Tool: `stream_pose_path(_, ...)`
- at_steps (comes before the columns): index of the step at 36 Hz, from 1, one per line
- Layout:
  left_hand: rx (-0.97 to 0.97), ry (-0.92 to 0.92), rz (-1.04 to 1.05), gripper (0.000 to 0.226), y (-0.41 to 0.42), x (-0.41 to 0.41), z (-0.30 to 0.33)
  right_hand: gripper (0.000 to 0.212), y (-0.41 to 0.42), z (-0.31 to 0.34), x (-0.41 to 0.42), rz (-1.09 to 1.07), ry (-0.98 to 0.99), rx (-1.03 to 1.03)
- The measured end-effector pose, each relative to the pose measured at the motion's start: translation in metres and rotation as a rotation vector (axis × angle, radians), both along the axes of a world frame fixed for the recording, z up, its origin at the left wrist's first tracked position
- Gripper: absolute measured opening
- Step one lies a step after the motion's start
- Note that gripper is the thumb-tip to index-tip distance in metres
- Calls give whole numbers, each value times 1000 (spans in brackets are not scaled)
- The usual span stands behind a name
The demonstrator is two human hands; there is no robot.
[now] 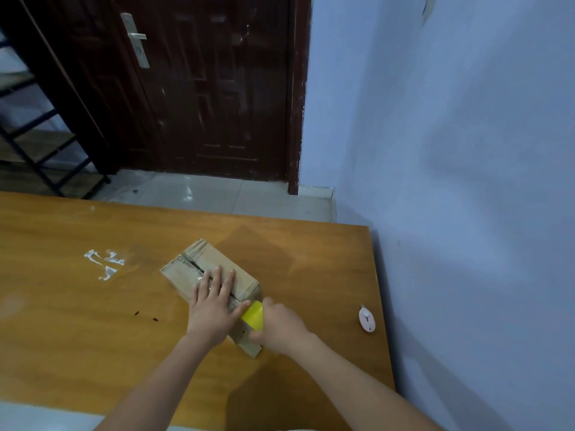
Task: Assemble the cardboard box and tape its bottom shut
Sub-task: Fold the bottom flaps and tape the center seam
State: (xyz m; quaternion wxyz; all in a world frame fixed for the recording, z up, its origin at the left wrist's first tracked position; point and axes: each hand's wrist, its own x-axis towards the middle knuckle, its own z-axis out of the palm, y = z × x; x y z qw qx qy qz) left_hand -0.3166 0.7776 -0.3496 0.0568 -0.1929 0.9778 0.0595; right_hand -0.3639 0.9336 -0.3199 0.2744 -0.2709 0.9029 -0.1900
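- Head view: wooden worktop (77, 306) pushed against a pale blue wall, dark door and tiled floor beyond, black rack at far left.
- Box (205, 269) near the worktop's middle, bottom flaps folded shut and facing up, dark seam running along its length.
- Left hand (213, 301) pressed flat on the flaps over the seam, fingers straight and spread, grasping nothing.
- Right hand (280, 329) curled round a yellow tape roll (253, 315) at the box's near end, touching the cardboard there; tape strip itself too faint to make out.
- Small pink cutter (367, 319) well apart to the right, near the wall edge; white residue patch (104, 262) off to the left.
- Likely step: starting the tape at the near end, ready to run it along the seam.
- Risk: flaps springing apart if the flat hand lifts too soon, leaving a gap under the tape.
- Risk: tape drifting off the seam from a skewed pull, or wrinkling from uneven tension.
- Risk: light box sliding on the smooth worktop under the pull, given only downward pressure from one hand.
- Risk: cutter out of easy reach, so a one-handed stretch for it could let the roll sag and stick to itself.
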Motion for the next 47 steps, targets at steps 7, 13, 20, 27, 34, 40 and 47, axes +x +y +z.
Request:
stream_pose_path(7,5,-7,-1,83,-1,-1,-1,62,8,-14,-1,2,-107,156)
stream_pose_path(13,12,-4,12,85,2,0,-3,70,17,-25,3,-19,-109,162)
stream_pose_path(20,44,5,55,84,5,-6,0,52,43,-25,6,-61,-42,26)
stream_pose_path(27,95,-1,104,82,11,-20,10,32,69,-20,5,-126,161,-154)
stream_pose_path(34,110,-9,104,82,9,-24,12,52,74,-18,-5,-76,250,-139)
stream_pose_path(40,94,-26,107,83,8,-24,10,43,58,-23,-8,-2,261,-2)
stream_pose_path(47,82,-37,100,83,7,-24,8,46,64,-33,-12,26,180,198)
